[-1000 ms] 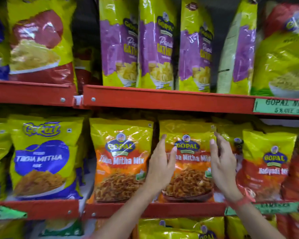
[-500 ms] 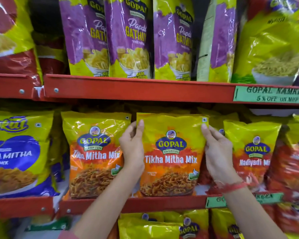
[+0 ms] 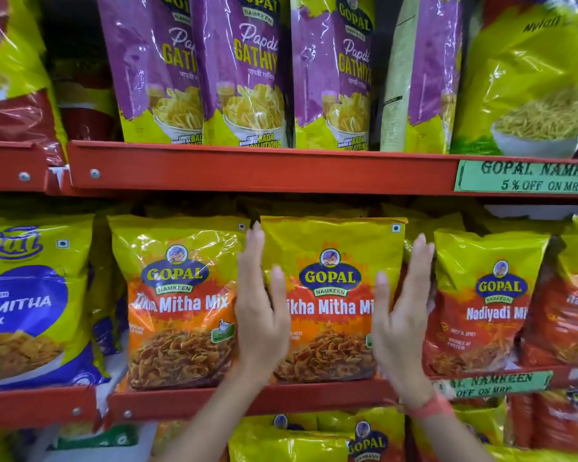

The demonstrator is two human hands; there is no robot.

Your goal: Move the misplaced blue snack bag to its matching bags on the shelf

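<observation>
A yellow-and-blue Tikha Mitha Mix bag point(image 3: 24, 305) stands at the far left of the middle shelf, with more blue bags point(image 3: 105, 331) tucked behind it. Both my hands are further right, on either side of an orange Tikha Mitha Mix bag point(image 3: 329, 295) that stands upright on the red shelf point(image 3: 187, 400). My left hand point(image 3: 259, 315) lies flat along that bag's left edge, fingers straight, thumb in front of the bag. My right hand point(image 3: 401, 318) lies along its right edge in the same way. Neither hand closes around anything.
A second orange Mitha Mix bag point(image 3: 177, 301) stands left of my hands, and a red Nadiyadi Mix bag point(image 3: 488, 305) to the right. Purple Papdi Gathiya bags point(image 3: 244, 68) fill the upper shelf point(image 3: 247, 170). Green price labels point(image 3: 528, 176) hang at the right. More yellow bags point(image 3: 314, 438) sit below.
My hands slid down from the orange bag's top corners to its sides and the fingers straightened. The view moved closer to the shelf.
</observation>
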